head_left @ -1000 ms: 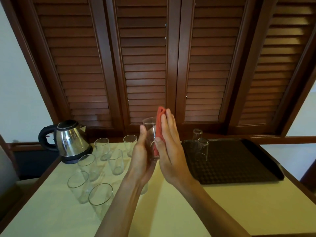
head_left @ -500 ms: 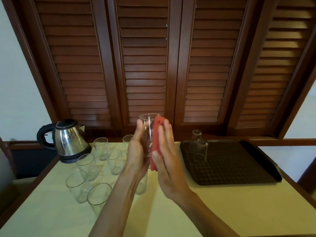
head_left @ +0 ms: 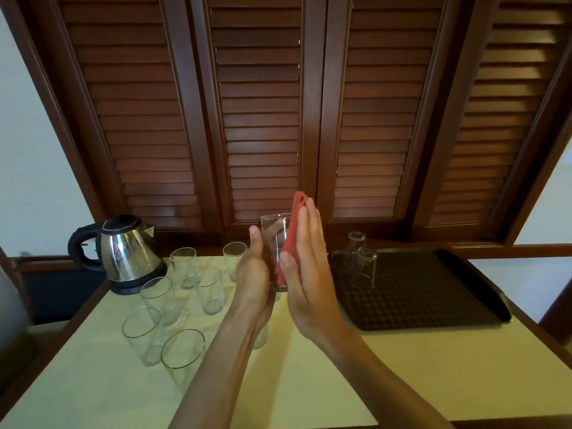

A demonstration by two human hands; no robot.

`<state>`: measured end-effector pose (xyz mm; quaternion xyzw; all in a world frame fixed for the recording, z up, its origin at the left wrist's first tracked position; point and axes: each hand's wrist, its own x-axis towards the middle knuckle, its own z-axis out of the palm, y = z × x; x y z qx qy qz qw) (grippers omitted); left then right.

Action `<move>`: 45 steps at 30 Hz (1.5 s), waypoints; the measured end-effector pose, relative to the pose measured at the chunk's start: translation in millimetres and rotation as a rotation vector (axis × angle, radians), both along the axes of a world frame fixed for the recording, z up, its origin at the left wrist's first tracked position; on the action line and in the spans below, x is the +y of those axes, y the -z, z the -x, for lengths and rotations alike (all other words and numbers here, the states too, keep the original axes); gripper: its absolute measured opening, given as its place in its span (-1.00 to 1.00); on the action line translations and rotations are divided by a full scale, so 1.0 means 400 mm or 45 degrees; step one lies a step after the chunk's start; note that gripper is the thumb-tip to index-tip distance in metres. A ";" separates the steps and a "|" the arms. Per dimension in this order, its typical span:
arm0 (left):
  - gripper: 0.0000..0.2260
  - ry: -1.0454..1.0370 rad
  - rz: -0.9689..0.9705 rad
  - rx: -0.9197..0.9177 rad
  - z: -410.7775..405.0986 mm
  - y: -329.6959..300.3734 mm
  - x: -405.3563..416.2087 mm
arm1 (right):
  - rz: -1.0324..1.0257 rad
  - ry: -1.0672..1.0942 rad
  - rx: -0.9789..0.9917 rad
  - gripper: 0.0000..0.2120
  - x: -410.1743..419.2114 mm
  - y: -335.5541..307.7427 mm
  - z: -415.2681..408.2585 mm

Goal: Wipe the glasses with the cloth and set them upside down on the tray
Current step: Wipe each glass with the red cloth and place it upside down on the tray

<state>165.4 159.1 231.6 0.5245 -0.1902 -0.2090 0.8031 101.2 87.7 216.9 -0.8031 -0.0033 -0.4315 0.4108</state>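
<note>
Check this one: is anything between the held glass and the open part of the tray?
Nothing visible blocks it. The glass, held in the left hand, is above the table; two upturned glasses stand at the tray's far-left corner, leaving the rest bare.

Left hand (head_left: pixel 252 270) gripping glass (head_left: pixel 274 239), right hand (head_left: pixel 306 261) pressing red cloth (head_left: pixel 289 239) against it

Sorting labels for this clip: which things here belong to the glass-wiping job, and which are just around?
Job: held glass, red cloth, left hand, right hand, waiting glasses, two upturned glasses, tray.
Around: kettle, table, louvred doors.
</note>
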 end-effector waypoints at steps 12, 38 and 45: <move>-0.46 -0.058 0.000 -0.075 0.008 -0.019 -0.001 | 0.238 -0.002 -0.008 -0.46 -0.005 0.046 0.006; -0.43 -0.027 0.053 0.102 0.006 -0.001 -0.010 | 0.115 -0.025 0.052 -0.46 -0.007 -0.008 -0.007; -0.38 -0.008 0.026 0.023 0.003 0.008 -0.010 | -0.172 -0.063 0.071 -0.43 -0.004 -0.003 -0.012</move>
